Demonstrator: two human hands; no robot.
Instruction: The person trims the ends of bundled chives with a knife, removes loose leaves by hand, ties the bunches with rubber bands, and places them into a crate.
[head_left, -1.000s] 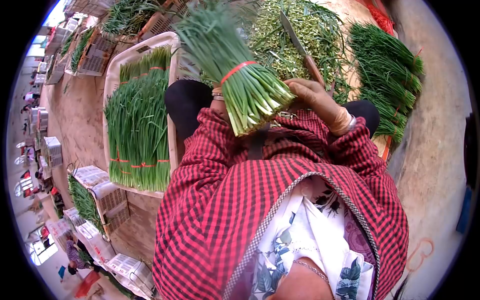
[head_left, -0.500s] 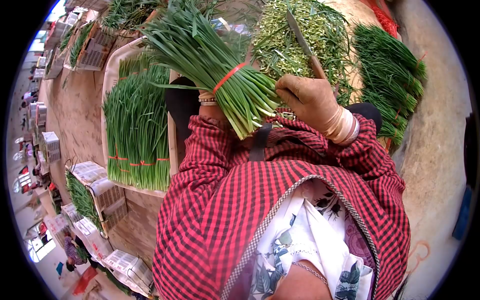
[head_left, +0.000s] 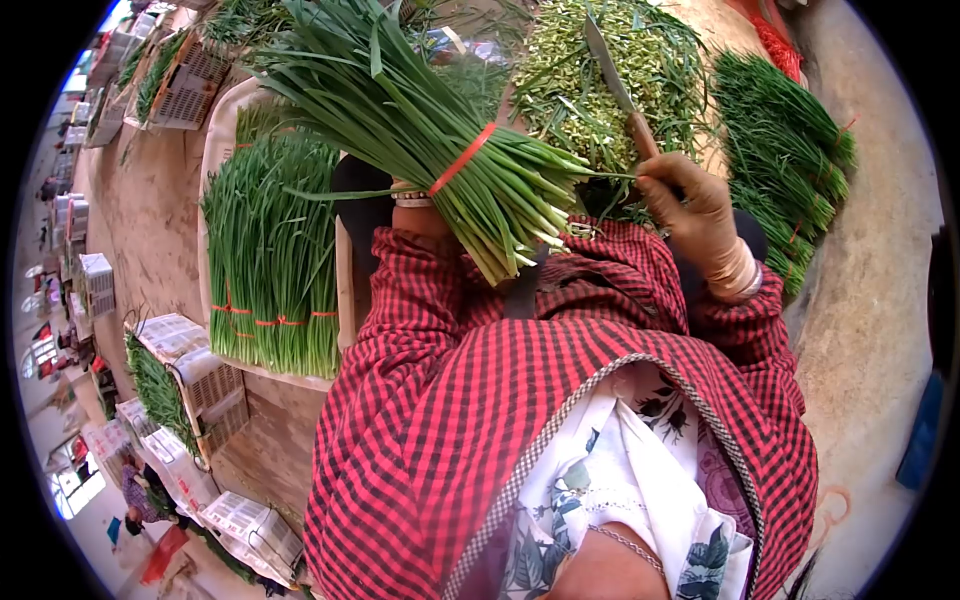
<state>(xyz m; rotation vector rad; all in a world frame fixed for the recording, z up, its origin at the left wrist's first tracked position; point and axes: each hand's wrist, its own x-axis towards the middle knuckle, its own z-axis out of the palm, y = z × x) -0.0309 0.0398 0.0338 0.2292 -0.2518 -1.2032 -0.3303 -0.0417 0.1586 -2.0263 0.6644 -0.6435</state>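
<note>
A thick bunch of Chinese chives (head_left: 430, 130), tied with a red band (head_left: 462, 158), is held up before me with its cut ends toward the lower right. My left hand (head_left: 415, 213) supports it from beneath, its fingers hidden behind the leaves. To the right, my right hand (head_left: 700, 205) is closed in a pinch on a thin chive stalk (head_left: 612, 176), which stretches from the bunch's cut ends to the fingertips. Just beyond that hand, a knife (head_left: 615, 80) with a wooden handle rests on a pile of chive trimmings (head_left: 560, 90).
A white-rimmed crate (head_left: 208, 260) of banded chives stands at my left. More tied bunches (head_left: 780, 150) lie on the right beside red bands (head_left: 775, 50). Several plastic baskets (head_left: 185, 90) stand farther left, and a person (head_left: 140, 495) is at the lower left.
My right hand has moved right, away from the bunch's cut ends, drawing a stalk out with it. My left hand still holds the bunch in nearly the same place.
</note>
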